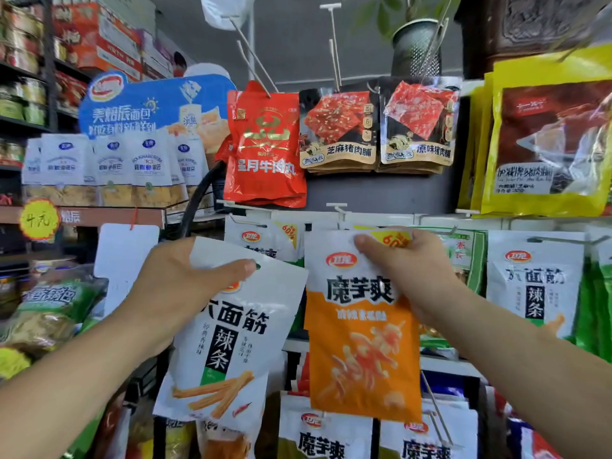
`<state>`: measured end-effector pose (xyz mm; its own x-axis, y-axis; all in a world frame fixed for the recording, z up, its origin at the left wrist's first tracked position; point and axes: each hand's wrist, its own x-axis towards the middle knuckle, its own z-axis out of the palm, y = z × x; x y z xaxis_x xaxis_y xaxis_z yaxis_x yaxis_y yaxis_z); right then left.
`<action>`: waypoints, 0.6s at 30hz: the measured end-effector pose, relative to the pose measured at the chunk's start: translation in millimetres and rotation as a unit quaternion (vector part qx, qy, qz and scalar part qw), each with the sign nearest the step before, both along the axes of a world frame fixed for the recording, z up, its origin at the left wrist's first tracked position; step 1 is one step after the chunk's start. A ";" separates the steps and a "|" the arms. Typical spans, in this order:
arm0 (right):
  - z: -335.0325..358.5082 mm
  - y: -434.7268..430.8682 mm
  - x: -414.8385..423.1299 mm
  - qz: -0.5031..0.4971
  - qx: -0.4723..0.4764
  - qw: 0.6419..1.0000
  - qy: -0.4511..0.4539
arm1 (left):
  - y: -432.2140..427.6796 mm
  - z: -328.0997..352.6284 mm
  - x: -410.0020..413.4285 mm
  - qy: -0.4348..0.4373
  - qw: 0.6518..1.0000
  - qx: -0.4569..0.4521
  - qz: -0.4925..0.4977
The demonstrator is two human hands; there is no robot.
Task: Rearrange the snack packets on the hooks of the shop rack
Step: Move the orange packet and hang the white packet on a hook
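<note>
My left hand [175,286] grips the top of a white snack packet [231,346] printed with black characters and fried sticks; it hangs tilted in front of the rack. My right hand [407,273] pinches the top of an orange-and-white packet [361,352], held upright just below a white hook [337,210] of the middle row. More white packets [261,240] of the same brand hang behind on that row. Whether the orange packet's hole sits on a hook is hidden by my fingers.
A red pouch [265,150] and two dark meat-jerky packs [337,127] hang on the top row, with bare hooks [334,38] sticking out above. Yellow bags [546,140] fill the right. White packets [533,283] hang at right, more orange ones [324,435] below. Bread shelves [99,167] stand left.
</note>
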<state>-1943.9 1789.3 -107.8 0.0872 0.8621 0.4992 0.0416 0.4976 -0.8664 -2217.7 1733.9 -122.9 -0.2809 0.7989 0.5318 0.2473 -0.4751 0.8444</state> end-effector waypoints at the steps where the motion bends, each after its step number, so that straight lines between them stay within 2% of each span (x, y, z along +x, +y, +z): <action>1: 4.8 5.3 -6.6 -0.005 0.014 1.000 -0.007 | -3.2 1.3 -0.6 -0.007 1.000 0.001 -0.003; 7: 14.4 39.8 -32.0 -0.026 0.017 0.999 0.045 | -4.4 1.2 16.8 -0.013 1.000 -0.004 -0.013; 12: 10.0 62.6 -30.8 -0.027 -0.007 0.999 0.040 | 7.4 0.4 33.5 -0.037 0.998 0.010 -0.044; 15: 8.1 83.3 -25.7 -0.093 0.002 0.995 -0.036 | 17.8 -1.9 42.2 -0.041 0.998 0.015 -0.048; 18: 15.6 104.8 -18.7 -0.213 0.018 0.957 -0.195 | 30.1 -5.2 47.3 -0.022 0.999 0.015 -0.043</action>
<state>-1962.5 1894.1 -92.2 0.2271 0.7719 0.5939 0.5642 0.3928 -0.7263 -2170.3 1764.0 -128.1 -0.2355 0.8044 0.5453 0.1681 -0.5190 0.8381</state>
